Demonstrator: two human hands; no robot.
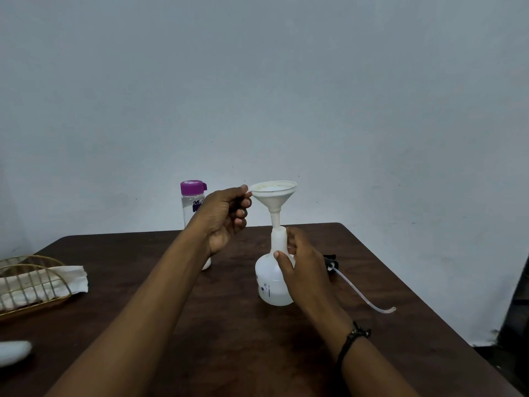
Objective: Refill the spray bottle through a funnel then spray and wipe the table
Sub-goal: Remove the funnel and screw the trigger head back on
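Note:
A white translucent spray bottle [268, 285] without its head stands mid-table, a little liquid at its bottom. A white funnel [274, 194] sits with its stem in the bottle's neck, liquid visible in its cone. My left hand [226, 216] pinches the funnel's rim tab. My right hand [300, 262] wraps the bottle's neck and shoulder. The black spray head [332, 263] with its long clear tube [363, 293] lies on the table to the right. A clear bottle with a purple cap [192, 200] stands behind my left hand, partly hidden.
A dark wooden table [229, 339] stands against a pale wall. A gold wire basket [31, 285] with a white cloth [71, 277] sits at the left edge. A white rounded object [14, 352] lies at the near left. The table's right edge drops off near a dark object.

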